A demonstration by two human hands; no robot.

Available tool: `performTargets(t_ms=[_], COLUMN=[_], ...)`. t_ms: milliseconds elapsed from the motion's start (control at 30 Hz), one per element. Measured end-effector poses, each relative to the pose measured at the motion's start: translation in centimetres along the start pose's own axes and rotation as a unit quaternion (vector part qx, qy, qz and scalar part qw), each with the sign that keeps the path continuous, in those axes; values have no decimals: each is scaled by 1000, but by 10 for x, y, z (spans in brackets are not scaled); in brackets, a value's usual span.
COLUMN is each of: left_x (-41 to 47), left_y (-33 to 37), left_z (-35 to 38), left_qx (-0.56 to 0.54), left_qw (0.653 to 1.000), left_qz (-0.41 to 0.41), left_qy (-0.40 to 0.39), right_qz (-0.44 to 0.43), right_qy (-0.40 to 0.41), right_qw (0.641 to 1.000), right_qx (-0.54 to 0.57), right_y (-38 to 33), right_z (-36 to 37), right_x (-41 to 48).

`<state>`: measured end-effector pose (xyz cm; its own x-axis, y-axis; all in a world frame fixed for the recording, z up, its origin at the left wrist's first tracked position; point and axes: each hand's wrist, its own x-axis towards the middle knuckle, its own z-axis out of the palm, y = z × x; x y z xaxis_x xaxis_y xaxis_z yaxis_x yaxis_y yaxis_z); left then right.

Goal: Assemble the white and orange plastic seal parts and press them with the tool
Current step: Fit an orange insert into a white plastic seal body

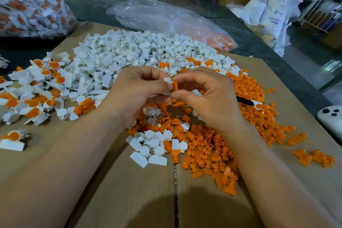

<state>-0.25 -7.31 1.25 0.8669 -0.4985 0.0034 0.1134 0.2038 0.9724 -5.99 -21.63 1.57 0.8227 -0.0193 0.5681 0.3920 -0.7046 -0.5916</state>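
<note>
White seal part (168, 80) is pinched by left hand (140, 90), orange seal part (174, 86) by right hand (205, 96); both are held touching at frame centre. Cardboard (129, 190) is covered with loose parts (129, 50).

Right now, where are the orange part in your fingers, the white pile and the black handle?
orange part (175, 85): head view, its exposed middle.
white pile (129, 50): head view, heap's centre.
black handle (244, 101): head view, mid-shaft.
</note>
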Motion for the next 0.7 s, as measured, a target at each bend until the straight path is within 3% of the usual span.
performTargets(t_ms=[700], left_x=[1], left_y=[4], left_z=[-3], left_qx=[-14], left_qw=[997], left_qz=[-50], left_qy=[54], right_qz=[6], right_qy=[-22], right_qw=[999], right_qx=[29], right_y=[5], right_z=[-1], right_x=[0])
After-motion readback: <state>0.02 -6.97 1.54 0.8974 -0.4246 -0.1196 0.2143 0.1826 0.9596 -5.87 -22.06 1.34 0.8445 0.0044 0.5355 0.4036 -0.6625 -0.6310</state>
